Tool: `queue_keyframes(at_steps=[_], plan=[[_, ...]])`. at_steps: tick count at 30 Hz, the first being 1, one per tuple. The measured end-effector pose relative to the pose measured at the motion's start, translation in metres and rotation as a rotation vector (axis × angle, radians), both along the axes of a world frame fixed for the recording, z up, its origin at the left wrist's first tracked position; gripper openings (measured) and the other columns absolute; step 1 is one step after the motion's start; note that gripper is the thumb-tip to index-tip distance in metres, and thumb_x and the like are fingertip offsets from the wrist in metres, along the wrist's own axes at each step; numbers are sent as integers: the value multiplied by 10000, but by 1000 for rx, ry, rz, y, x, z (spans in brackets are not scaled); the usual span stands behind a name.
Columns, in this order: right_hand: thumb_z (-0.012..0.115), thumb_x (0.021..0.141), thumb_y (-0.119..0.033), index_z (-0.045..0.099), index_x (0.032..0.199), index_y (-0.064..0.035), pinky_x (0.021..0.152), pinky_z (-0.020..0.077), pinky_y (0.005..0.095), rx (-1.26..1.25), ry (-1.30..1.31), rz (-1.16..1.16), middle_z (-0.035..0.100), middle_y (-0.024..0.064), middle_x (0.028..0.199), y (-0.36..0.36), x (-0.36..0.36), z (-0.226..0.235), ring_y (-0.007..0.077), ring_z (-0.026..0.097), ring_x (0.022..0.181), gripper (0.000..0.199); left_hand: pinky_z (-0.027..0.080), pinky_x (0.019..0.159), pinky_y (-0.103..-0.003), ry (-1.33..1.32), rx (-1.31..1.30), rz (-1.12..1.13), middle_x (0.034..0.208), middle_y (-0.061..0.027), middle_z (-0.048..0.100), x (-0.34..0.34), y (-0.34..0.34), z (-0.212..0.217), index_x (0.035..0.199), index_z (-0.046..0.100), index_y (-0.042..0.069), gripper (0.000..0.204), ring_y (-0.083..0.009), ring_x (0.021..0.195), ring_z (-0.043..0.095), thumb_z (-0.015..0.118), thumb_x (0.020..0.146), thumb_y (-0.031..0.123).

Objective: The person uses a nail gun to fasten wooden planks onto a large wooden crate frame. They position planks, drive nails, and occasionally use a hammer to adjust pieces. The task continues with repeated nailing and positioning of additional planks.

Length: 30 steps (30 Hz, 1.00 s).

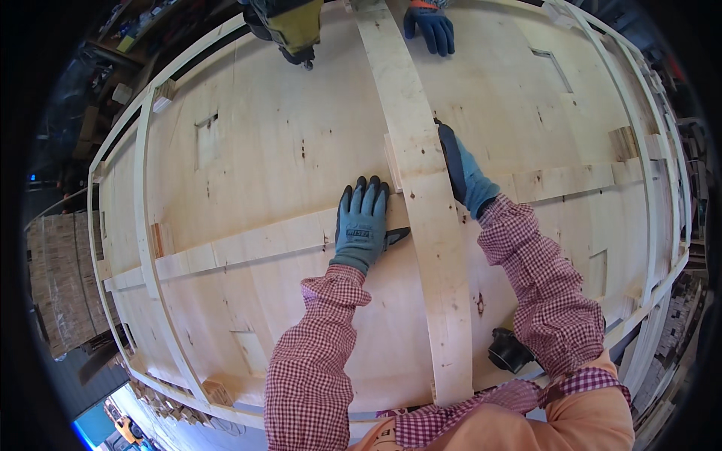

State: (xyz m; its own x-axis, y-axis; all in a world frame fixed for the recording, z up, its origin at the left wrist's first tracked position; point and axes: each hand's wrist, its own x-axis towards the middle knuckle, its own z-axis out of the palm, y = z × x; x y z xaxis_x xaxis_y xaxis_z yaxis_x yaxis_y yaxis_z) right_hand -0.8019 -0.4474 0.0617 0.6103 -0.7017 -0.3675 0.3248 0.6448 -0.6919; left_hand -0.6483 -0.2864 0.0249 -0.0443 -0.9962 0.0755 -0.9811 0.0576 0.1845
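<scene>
My left hand (pixel 363 224), in a blue-grey glove, lies flat with fingers spread on a cross batten (pixel 248 244) just left of a long wooden plank (pixel 425 218) that runs away from me over a big plywood panel (pixel 286 143). My right hand (pixel 464 174), gloved the same, presses edge-on against the plank's right side. Neither hand grips anything. At the far end another person's blue-gloved hand (pixel 431 28) rests on the panel beside the plank, and a yellow-black power tool (pixel 293 30) points down at the panel.
A thin wooden frame (pixel 147 218) borders the panel, with small wood blocks (pixel 623 143) at its edges. A black round object (pixel 510 350) sits near my right elbow. A stack of timber (pixel 64 282) stands on the left, below the panel.
</scene>
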Motion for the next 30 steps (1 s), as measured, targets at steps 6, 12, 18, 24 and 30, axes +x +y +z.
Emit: queue_keyframes(at_steps=[6,12,18,24,30], plan=[[373,1002,-323,400,1343,-80,911,513,337,-34,82,48,537,81,1259,0,4,0,184,562,1111,419,203,1110,-498,5,12,-3,1457,-156,323,-1,0,2,1391,338,12,903,-345,1346,295,657,727,535],[355,986,-425,466,1292,-68,926,494,345,-14,153,-52,563,106,1231,11,8,14,227,577,1088,483,201,1113,-495,2,16,11,1462,-160,311,1,2,1,1398,324,12,924,-347,1351,283,683,708,511],[295,1006,-408,403,1363,-3,1031,358,336,-76,-27,-242,516,116,1317,-25,-19,-31,215,498,1172,551,201,1113,-497,-5,12,-5,1464,-166,306,-1,-1,3,1398,326,14,937,-347,1352,284,701,690,501],[298,997,-435,375,1391,-7,1066,322,323,-220,135,-158,470,114,1375,-18,-15,-27,213,459,1229,587,202,1110,-499,-9,-6,-6,1459,-166,317,1,1,-1,1387,346,15,908,-345,1348,292,679,706,516],[412,973,-410,477,1299,-74,969,417,309,-331,266,-117,563,74,1201,0,-7,-33,181,524,1112,472,198,1111,-499,8,3,-4,1462,-163,315,1,1,-1,1385,350,16,897,-347,1344,297,659,723,537]])
